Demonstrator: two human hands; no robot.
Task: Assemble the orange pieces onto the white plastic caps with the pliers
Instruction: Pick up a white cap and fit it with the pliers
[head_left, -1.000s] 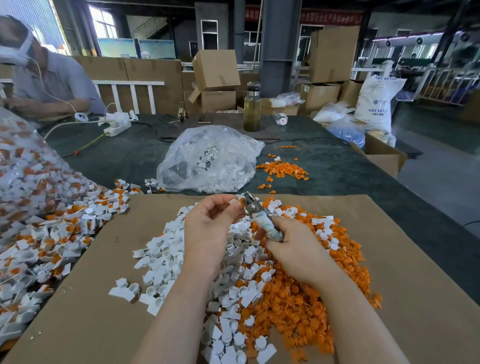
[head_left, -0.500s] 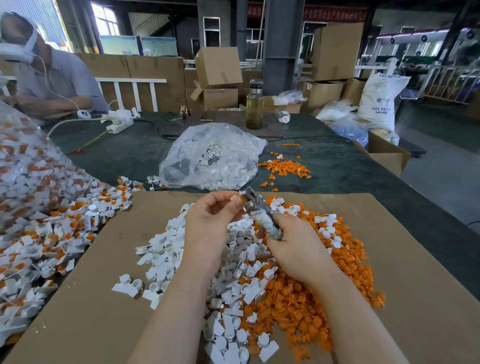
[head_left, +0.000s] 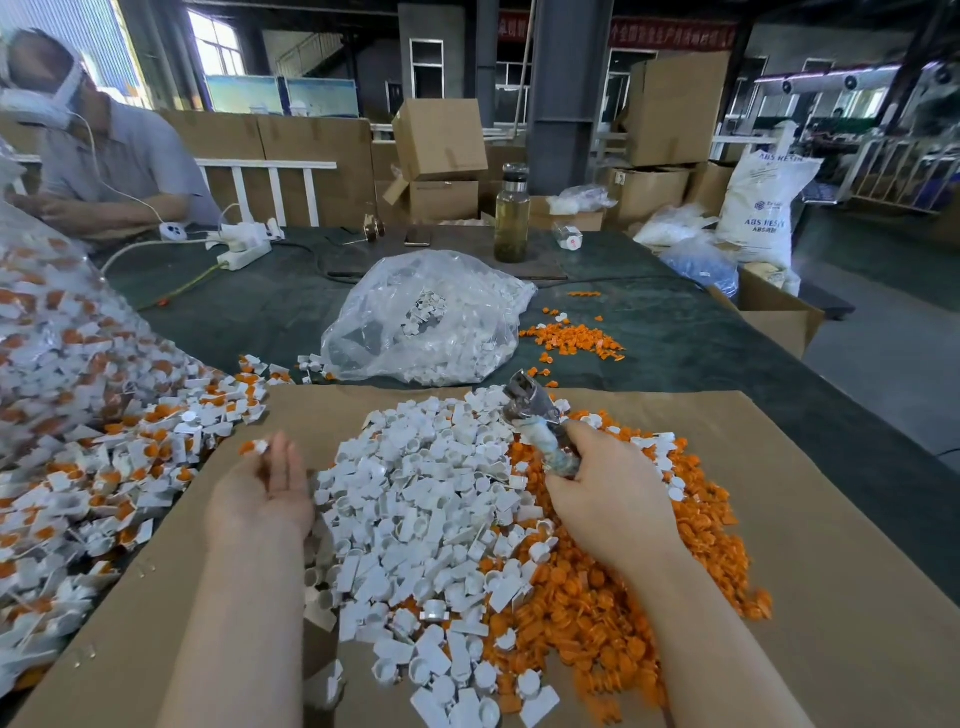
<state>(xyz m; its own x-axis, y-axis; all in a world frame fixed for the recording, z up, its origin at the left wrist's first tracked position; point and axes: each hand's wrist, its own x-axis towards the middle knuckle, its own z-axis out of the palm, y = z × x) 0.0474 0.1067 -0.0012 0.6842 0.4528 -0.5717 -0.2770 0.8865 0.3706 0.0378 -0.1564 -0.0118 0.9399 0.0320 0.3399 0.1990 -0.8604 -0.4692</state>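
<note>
Bright, even daylight from window (head_left: 218, 49) far left; soft shadows only. Glare on plastic bag (head_left: 426, 322). Wide-angle bending at edges. Left hand (head_left: 262, 491) fingertips motion-blurred; background slightly soft.

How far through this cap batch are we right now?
Done: a large heap of assembled caps lies at the left. In hand: the left hand is open, an assembled cap at its fingertips; the right hand grips the pliers. Left: big piles of white caps and orange pieces, so plenty remains.
</note>
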